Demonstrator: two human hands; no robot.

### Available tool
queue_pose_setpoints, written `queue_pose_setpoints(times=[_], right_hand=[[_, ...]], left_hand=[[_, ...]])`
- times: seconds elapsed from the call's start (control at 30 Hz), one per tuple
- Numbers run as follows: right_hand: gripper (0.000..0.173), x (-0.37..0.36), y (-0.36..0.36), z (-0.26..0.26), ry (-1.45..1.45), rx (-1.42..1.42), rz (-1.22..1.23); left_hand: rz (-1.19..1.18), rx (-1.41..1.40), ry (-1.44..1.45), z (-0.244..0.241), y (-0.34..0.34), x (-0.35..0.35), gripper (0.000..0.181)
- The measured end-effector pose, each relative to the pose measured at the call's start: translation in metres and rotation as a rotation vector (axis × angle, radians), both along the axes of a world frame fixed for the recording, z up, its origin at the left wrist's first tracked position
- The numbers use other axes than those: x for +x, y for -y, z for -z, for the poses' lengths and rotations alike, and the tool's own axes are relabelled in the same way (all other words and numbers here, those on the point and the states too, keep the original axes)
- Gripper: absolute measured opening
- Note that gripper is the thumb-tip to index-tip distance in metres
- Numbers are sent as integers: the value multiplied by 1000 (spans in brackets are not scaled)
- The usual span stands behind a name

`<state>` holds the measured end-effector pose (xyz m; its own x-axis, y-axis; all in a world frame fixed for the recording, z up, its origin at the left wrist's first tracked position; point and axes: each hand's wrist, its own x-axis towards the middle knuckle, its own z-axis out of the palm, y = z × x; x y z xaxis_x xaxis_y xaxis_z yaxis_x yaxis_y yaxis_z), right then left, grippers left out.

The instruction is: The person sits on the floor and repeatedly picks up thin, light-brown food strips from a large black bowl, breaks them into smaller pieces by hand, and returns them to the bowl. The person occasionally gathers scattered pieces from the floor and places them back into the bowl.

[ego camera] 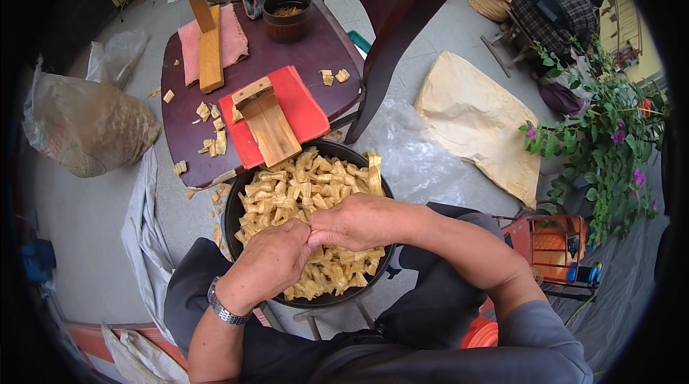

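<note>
My left hand, with a metal-band watch on the wrist, meets my right hand fingertip to fingertip. Between them they pinch a small yellowish strip, mostly hidden by the fingers. Directly below is a round dark basin heaped with knotted, dried yellow strips. A longer flat piece stands up at the basin's right rim. Just beyond the basin, an L-shaped wooden block rests on a red cloth.
A dark red wooden chair bears a second wooden block, a pink cloth, a dark pot and loose strip pieces. Around it lie a full plastic sack, clear plastic and a tan sack. A flowering plant and a seated person are at right.
</note>
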<state>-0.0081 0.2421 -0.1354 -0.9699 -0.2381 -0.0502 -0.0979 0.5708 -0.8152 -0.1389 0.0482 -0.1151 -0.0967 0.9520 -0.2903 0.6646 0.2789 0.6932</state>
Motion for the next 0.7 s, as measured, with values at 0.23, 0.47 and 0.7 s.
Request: queue_pose_setpoints(times=[0.23, 0.47, 0.7], right_hand=[[30, 20, 3, -15, 170, -229, -168], [38, 7, -23, -58, 483, -992, 276], [39, -15, -4, -73, 347, -1225, 403]], left_hand=[[207, -148, 441, -9, 21, -16, 29], [-292, 205, 1252, -5, 16, -27, 64], [-33, 34, 1179, -5, -30, 55, 46]])
